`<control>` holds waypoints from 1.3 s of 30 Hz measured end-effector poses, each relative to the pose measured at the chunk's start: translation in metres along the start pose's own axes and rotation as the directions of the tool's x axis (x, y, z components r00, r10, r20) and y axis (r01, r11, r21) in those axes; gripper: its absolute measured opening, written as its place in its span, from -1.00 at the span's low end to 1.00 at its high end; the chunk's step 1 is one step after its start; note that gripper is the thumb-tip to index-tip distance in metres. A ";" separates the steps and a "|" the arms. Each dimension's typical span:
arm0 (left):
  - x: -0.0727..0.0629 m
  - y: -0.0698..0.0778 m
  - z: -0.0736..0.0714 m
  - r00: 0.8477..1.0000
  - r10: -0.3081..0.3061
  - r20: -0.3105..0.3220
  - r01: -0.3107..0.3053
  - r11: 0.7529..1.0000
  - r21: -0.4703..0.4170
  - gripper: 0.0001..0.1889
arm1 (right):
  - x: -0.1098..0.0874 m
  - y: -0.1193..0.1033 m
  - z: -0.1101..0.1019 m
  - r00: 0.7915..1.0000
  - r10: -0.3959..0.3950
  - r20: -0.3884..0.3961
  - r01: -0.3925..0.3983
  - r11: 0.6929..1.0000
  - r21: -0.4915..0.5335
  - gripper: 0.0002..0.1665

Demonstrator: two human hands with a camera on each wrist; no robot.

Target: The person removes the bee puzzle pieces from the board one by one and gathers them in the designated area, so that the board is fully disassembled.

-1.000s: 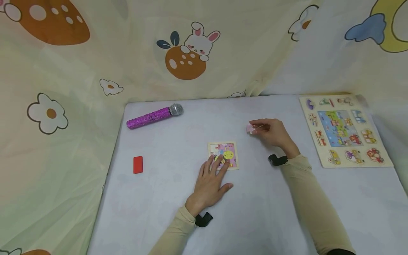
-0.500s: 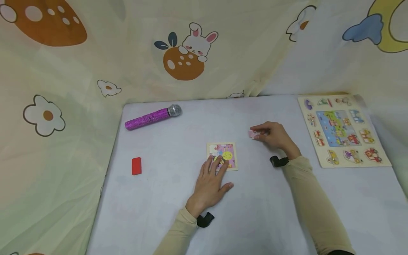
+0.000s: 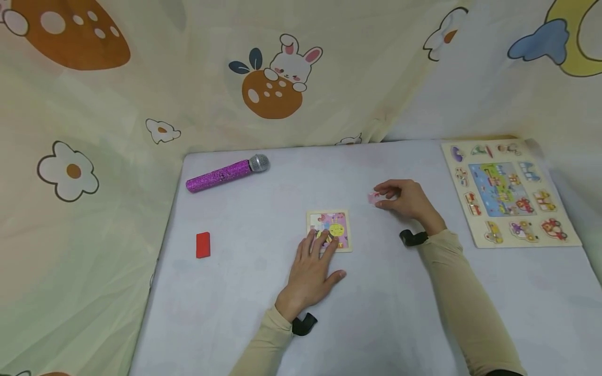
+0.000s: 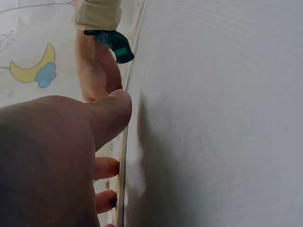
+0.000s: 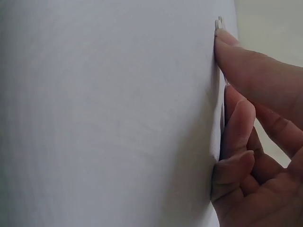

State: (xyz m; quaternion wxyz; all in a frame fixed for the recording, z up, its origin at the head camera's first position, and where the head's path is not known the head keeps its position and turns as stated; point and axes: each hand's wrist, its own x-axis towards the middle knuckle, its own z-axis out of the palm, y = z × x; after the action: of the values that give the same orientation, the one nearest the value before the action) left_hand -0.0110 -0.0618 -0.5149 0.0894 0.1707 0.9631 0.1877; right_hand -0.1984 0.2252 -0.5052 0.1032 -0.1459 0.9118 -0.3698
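A small square jigsaw puzzle (image 3: 348,230) in a pale wooden frame lies mid-table, its picture showing a yellow round face on pink. My left hand (image 3: 308,274) rests on its near part, fingers spread and straight, covering some of the picture. In the left wrist view the fingers (image 4: 106,167) reach the frame's thin edge. To the right, my right hand (image 3: 406,199) pinches a small pink puzzle piece (image 3: 373,198) between thumb and fingers, low over the table. In the right wrist view the piece's thin edge (image 5: 218,23) shows past the thumb, close to the tabletop.
A purple glitter microphone (image 3: 221,176) lies at the back left, with a red block (image 3: 203,245) nearer. At the right sits a large wooden puzzle board (image 3: 510,193) with vehicle pictures. A patterned curtain (image 3: 202,78) hangs behind the white table (image 3: 235,303).
My right hand, with the pink piece, has shifted slightly right and toward me, and its fingers have changed their hold on the piece. My left hand stays on the framed puzzle.
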 end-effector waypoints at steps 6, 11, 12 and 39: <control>0.000 -0.002 0.003 1.000 0.002 0.003 -0.002 1.000 -0.018 -0.20 | -0.001 0.000 0.000 1.000 0.005 0.008 -0.005 1.000 -0.018 -0.63; 0.001 -0.003 0.004 1.000 0.000 0.013 0.000 1.000 -0.030 -0.20 | -0.001 -0.001 0.000 1.000 0.012 0.014 -0.011 0.999 -0.031 -0.63; 0.001 -0.003 0.004 1.000 0.002 0.012 -0.001 1.000 -0.028 -0.20 | -0.001 -0.001 0.000 1.000 0.014 0.015 -0.013 0.999 -0.030 -0.63; -0.002 -0.007 0.005 0.998 0.038 -0.044 -0.039 0.999 -0.013 -0.24 | 0.000 -0.075 0.055 0.975 -0.195 0.107 0.191 0.980 0.052 -0.65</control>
State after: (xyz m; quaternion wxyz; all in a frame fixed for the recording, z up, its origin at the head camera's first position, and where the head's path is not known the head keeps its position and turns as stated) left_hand -0.0099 -0.0668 -0.5224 0.0660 0.1844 0.9601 0.1998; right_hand -0.1676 0.1386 -0.4907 0.1208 -0.2521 0.8781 -0.3882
